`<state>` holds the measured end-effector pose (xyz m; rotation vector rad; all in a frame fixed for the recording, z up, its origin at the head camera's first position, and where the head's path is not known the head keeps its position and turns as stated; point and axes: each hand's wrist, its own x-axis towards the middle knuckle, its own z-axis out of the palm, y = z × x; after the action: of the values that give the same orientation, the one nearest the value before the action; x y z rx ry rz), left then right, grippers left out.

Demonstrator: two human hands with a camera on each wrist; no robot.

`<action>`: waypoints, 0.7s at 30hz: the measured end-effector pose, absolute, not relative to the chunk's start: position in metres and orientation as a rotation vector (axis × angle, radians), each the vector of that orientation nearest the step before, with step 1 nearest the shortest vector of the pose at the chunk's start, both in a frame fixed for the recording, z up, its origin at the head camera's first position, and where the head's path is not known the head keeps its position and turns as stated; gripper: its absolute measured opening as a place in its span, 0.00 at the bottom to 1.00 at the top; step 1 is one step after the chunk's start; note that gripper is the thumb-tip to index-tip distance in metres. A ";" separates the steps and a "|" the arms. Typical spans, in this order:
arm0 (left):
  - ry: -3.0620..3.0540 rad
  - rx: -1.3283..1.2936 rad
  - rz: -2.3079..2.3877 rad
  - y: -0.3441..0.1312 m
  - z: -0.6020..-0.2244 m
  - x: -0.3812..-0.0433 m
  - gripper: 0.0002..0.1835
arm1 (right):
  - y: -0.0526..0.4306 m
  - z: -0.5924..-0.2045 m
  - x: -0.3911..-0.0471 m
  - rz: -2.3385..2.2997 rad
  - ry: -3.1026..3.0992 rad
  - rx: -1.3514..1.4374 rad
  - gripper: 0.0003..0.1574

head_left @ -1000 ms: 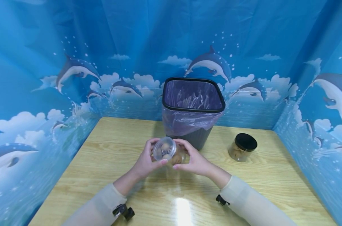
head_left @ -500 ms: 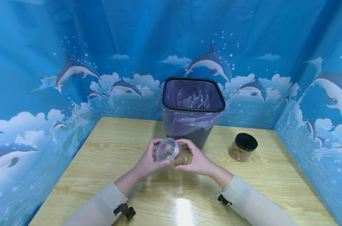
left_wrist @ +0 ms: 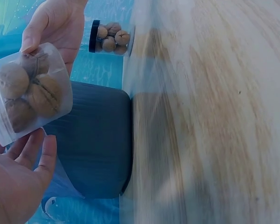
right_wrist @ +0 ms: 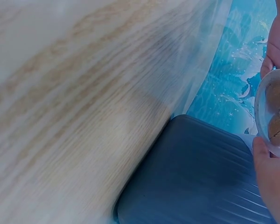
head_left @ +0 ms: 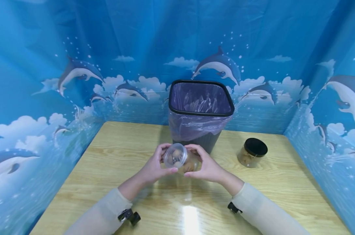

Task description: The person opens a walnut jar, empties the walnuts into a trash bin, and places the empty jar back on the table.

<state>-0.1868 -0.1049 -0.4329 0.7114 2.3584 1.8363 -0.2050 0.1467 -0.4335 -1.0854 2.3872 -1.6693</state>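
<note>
brown walnuts (left_wrist: 44,95) in a clear tilted jar (head_left: 181,159), left hand (head_left: 154,167) and right hand (head_left: 208,166) around it

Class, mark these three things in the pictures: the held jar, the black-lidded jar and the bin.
Held jar (left_wrist: 33,92): left wrist view, clear side wall.
Black-lidded jar (head_left: 248,157): head view, clear side wall.
Bin (right_wrist: 191,172): right wrist view, dark outer wall.

no letters, numbers, labels, brands or signs can be read in the head view or in either wrist view.
</note>
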 end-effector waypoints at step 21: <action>2.619 1.007 1.466 -0.108 -0.410 -0.196 0.53 | 0.152 -0.435 -0.204 -1.657 2.384 -1.067 0.55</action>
<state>-0.1959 -0.1084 -0.4097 1.0074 2.6193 1.4663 -0.2037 0.1523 -0.4353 -1.0675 2.3837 -1.6569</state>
